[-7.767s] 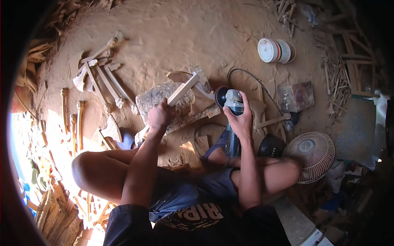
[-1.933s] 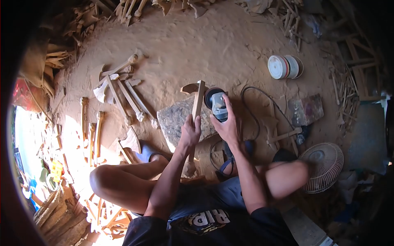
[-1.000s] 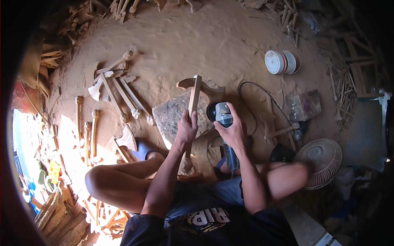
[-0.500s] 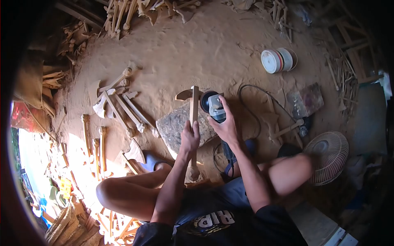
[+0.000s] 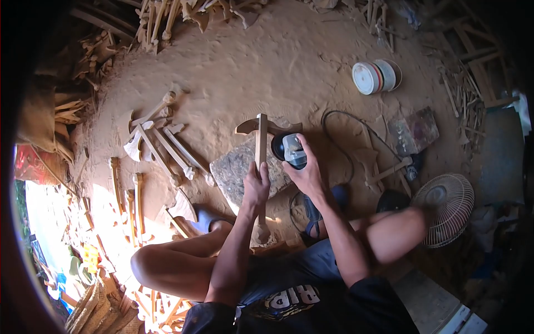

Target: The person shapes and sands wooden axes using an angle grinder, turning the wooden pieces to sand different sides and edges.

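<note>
Sitting cross-legged on the sandy floor (image 5: 245, 72), wearing blue shorts (image 5: 300, 265) and a dark printed shirt (image 5: 334, 309). Gripping the shaft of a wooden axe-shaped piece (image 5: 261, 142) with the left hand (image 5: 256, 186), almost fully closed around the wood. Holding the piece in front of the body, over the near side of a mottled stone block (image 5: 231, 175), and pointing its curved, crosswise head away from the legs, near the block's far edge. Clasping the head of an angle grinder (image 5: 293, 150) with the right hand (image 5: 305, 170), curled part-way closed, with thumb and forefinger spread around the casing. Bringing the dark round disc (image 5: 277, 146) just beside the shaft, too close to tell whether touching. Having a round-caged fan (image 5: 442, 214) by the right knee, and several knob-ended handles (image 5: 130, 206) near the left knee in bright sunlight. Reaching farther out, passing a loose cluster of similar axe-shaped pieces (image 5: 158, 145) on the left, and a curving black cable (image 5: 337, 112) and a stained square block (image 5: 417, 131) on the right. Finding a white bucket (image 5: 371, 78) lying on its side beyond these, then heaped wooden pieces (image 5: 167, 19) along the far edge of the floor.
</note>
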`<action>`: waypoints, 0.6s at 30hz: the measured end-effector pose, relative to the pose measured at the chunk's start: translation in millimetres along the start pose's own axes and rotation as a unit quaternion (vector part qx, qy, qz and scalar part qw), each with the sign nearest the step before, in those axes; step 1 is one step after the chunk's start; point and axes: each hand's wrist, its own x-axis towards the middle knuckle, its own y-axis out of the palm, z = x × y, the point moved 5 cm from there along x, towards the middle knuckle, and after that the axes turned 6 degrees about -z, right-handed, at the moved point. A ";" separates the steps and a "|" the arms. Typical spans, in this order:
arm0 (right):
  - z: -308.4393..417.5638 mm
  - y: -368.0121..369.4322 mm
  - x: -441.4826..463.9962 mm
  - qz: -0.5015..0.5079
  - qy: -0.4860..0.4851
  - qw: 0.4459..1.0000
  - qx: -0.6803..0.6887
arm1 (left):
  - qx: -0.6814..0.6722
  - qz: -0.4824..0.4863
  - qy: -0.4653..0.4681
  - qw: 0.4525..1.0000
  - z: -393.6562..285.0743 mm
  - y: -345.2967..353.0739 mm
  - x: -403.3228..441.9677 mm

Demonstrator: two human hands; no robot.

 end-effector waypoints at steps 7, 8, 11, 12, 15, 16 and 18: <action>-0.4 -27.3 -21.6 -0.017 0.001 0.997 -0.069 | 0.004 0.023 -0.018 1.000 2.3 -2.4 3.6; -3.5 -33.1 -22.6 -0.031 -0.010 0.997 -0.066 | 0.015 0.042 -0.029 0.999 0.5 -6.6 5.6; 17.8 -71.3 -24.8 -0.082 0.006 0.994 -0.073 | 0.089 0.106 0.073 0.988 -10.2 -29.3 24.9; 35.8 -85.5 -25.9 -0.120 -0.003 0.991 -0.061 | 0.120 0.140 0.123 0.975 -18.4 -38.7 33.2; 49.6 -129.6 -23.9 -0.187 -0.017 0.977 -0.104 | 0.253 0.120 0.275 0.920 -59.9 -65.5 46.0; 57.0 -141.9 -24.3 -0.206 -0.019 0.974 -0.095 | 0.298 0.114 0.317 0.893 -62.0 -71.8 52.5; 61.9 -162.4 -27.2 -0.253 -0.034 0.957 -0.137 | 0.330 0.079 0.346 0.875 -40.2 -70.5 61.5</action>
